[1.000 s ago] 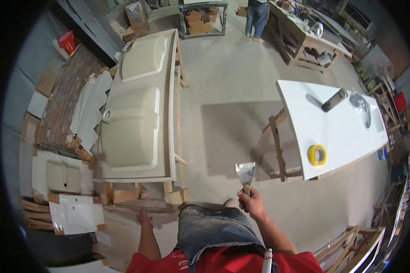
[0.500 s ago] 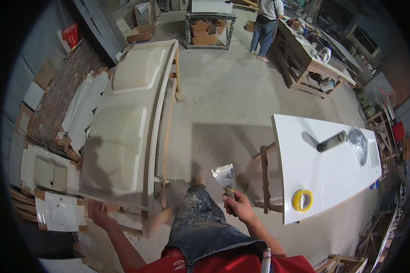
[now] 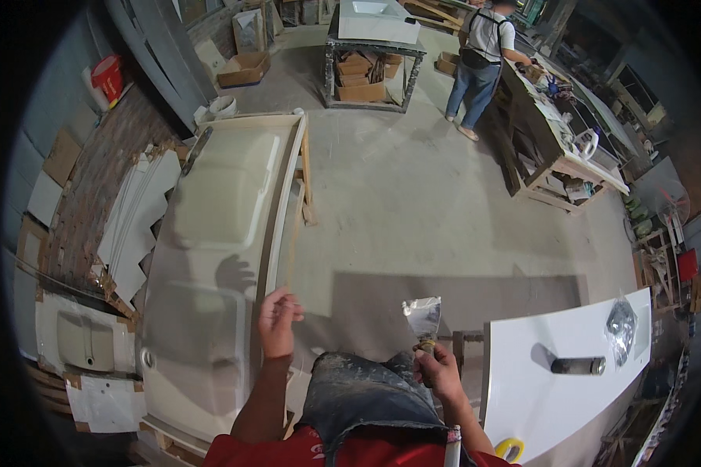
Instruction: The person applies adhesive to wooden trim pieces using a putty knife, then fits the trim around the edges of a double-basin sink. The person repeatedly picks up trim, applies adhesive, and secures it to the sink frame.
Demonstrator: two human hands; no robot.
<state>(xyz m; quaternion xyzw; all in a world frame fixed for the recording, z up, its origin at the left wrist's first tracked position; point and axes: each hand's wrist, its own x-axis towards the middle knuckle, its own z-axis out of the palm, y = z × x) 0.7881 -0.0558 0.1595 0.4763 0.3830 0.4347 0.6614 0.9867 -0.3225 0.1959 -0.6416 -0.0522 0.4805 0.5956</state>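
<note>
My right hand (image 3: 438, 370) grips the handle of a putty knife (image 3: 423, 317), its broad metal blade up, with white smears at one corner. Raised beside the right edge of a long cream mould (image 3: 199, 323), my left hand (image 3: 277, 323) is empty, its fingers apart and loosely bent. The mould has two basin-shaped rises and rests on a wooden frame. To the right of the putty knife stands a white panel (image 3: 522, 370). On it lie a dark cylinder (image 3: 572, 365), crumpled clear plastic (image 3: 621, 333) and a yellow tape roll (image 3: 509, 449), partly cut off by the lower edge.
A co-worker (image 3: 481, 58) stands at a cluttered wooden workbench (image 3: 565, 163) at the far right. A dark-framed stand (image 3: 375, 47) with cardboard boxes is at the back. Small basin moulds (image 3: 86, 342) lie at the left, and a red bucket (image 3: 107, 75) by the wall.
My left hand has come up and right from low beside the cream mould. The putty knife, still in my right hand, appears further right. The view has shifted, with the white panel lower in it.
</note>
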